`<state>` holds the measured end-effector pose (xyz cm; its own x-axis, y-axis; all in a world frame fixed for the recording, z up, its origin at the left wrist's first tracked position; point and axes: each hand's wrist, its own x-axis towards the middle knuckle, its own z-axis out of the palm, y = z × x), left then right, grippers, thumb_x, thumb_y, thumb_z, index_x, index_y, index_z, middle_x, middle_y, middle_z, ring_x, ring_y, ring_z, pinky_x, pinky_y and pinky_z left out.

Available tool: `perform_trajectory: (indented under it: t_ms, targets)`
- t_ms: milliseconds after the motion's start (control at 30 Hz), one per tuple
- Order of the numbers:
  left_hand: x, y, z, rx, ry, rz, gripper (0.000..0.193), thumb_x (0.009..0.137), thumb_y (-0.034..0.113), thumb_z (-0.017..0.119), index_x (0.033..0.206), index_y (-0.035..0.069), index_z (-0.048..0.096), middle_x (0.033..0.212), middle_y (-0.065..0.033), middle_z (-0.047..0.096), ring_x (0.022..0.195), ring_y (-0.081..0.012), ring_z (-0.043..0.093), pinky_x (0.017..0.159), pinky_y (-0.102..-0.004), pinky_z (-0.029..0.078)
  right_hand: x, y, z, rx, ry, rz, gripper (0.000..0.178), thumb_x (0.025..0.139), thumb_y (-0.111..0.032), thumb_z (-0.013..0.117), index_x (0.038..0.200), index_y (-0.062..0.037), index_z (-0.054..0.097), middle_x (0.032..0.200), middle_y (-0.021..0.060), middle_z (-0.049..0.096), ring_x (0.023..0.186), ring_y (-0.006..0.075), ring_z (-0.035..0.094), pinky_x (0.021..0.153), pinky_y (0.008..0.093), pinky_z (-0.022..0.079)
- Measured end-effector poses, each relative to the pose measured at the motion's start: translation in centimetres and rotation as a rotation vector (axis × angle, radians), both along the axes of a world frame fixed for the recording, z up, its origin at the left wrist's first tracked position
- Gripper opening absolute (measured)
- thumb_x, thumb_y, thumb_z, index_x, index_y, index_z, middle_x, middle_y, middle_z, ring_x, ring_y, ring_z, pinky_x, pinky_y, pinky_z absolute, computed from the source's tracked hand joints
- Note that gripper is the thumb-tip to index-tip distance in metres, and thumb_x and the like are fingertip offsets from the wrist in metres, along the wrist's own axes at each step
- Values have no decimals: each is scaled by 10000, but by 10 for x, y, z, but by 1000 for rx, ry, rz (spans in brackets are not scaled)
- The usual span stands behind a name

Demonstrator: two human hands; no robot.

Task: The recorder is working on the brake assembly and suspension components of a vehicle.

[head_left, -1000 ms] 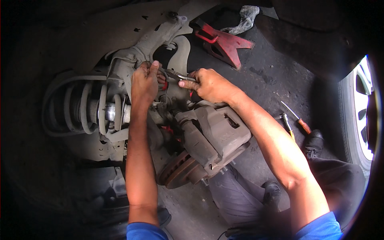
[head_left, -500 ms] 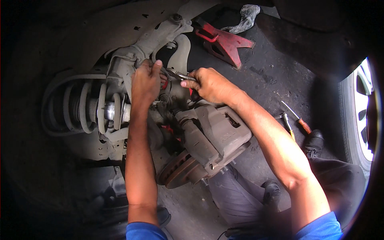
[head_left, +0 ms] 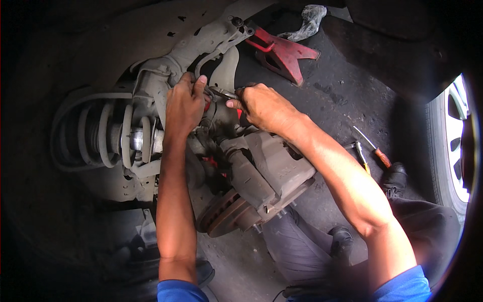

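My left hand (head_left: 185,105) is closed beside the pale metal suspension arm (head_left: 183,53), thumb raised; what its fingers hold is hidden behind the hand. To its right, my right hand (head_left: 265,106) grips metal pliers (head_left: 224,93), whose jaws point left toward my left fingers. What the jaws touch is too small to tell. Below the hands sit the brake caliper (head_left: 282,163) and the brake disc (head_left: 226,216). A coil spring (head_left: 104,136) around a shock absorber lies left of my left wrist. Bits of red show close to both hands.
A red jack stand (head_left: 287,53) stands on the dark floor beyond my hands, near crumpled clear plastic (head_left: 309,22). At right lie a screwdriver (head_left: 381,156) and a yellow-handled tool (head_left: 361,153). A wheel (head_left: 450,146) stands at the far right. Legs in dark trousers extend below the caliper.
The suspension arm's far end has shifted right, closer to the jack stand. My right hand has moved very slightly; the pliers stay in its grip and my left hand stays closed.
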<state>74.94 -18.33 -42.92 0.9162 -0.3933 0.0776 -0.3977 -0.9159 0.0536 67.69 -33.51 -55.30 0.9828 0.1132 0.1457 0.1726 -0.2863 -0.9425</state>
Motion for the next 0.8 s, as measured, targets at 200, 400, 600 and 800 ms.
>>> perform_trajectory:
  t_ms: [200,400,600,800]
  targets:
    - [2,4,-1,-39,23,16,451,1057,374,578,964,-66,608,739,-186,718,692,-228,738,681,-352,559,3,2,-1,106,14,19,536,1018,-421,619,901,99,667,820,325,640,895,528,622,759,540,502]
    - [10,13,-4,-269,160,53,420,1063,343,575,1017,-70,631,763,-149,705,693,-196,708,676,-322,554,7,-2,-2,96,34,22,543,1023,-420,614,890,99,701,818,320,673,895,488,683,789,521,529]
    - [11,9,-7,-485,313,54,392,1071,311,563,1027,-72,636,781,-122,685,685,-164,677,670,-293,556,13,-7,-23,387,131,218,537,982,-494,663,983,37,738,715,207,696,748,411,704,744,488,523]
    - [10,8,-6,-486,335,91,382,1070,285,565,1075,-90,633,815,-128,686,710,-164,683,681,-293,566,13,-5,-28,207,-47,15,496,960,-468,695,1097,5,743,734,150,688,697,254,683,699,404,524]
